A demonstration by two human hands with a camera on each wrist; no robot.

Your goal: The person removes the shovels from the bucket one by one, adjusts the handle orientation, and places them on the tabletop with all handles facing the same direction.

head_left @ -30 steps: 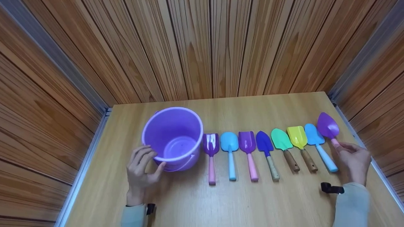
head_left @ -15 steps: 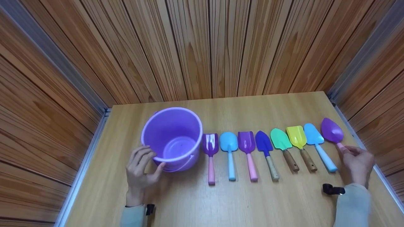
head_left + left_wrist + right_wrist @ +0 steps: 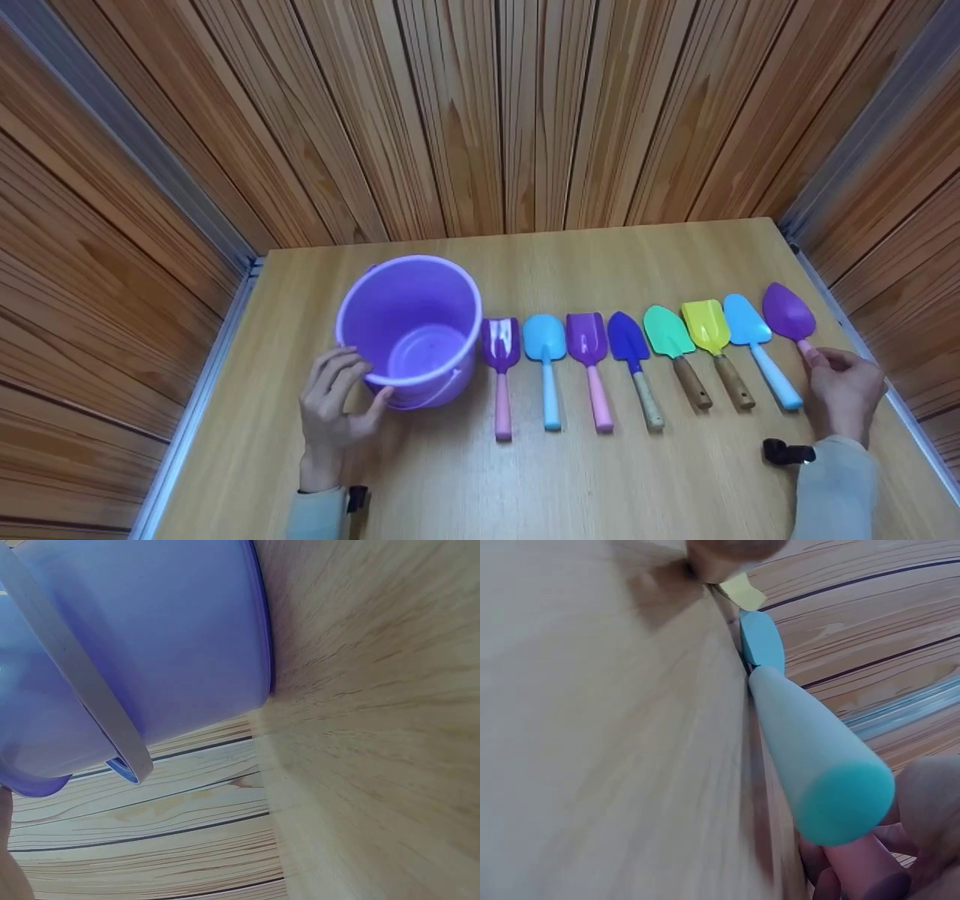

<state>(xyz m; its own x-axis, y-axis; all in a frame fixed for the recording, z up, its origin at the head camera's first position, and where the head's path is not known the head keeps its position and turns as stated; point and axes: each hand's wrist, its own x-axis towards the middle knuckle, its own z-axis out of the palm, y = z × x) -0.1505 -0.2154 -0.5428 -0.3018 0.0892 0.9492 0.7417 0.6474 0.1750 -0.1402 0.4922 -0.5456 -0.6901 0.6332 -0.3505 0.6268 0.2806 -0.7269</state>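
My left hand (image 3: 334, 401) pinches the near left rim of a purple bucket (image 3: 424, 300), fingertips inside and thumb outside. The bucket stands upright with nothing inside, its handle (image 3: 82, 675) hanging down the outer wall. At the far right, my right hand (image 3: 846, 390) holds the pink handle (image 3: 862, 866) of a purple pointed shovel (image 3: 789, 311), whose blade lies at the table's right side. Just left of it lies a blue shovel (image 3: 757, 349) with a light blue handle, its butt end close to the right hand in the right wrist view.
Between bucket and blue shovel lie purple (image 3: 501, 375), light blue (image 3: 546, 375), another purple (image 3: 589, 367), dark blue (image 3: 630, 360), green (image 3: 671, 337) and yellow (image 3: 709, 334) shovels in a row. Wood-plank walls (image 3: 480, 112) enclose the table (image 3: 555, 487) at back and sides.
My right hand has brought the purple pointed shovel slightly right and toward me, beside the blue one, and then stayed nearly still. The left hand and bucket have not moved.
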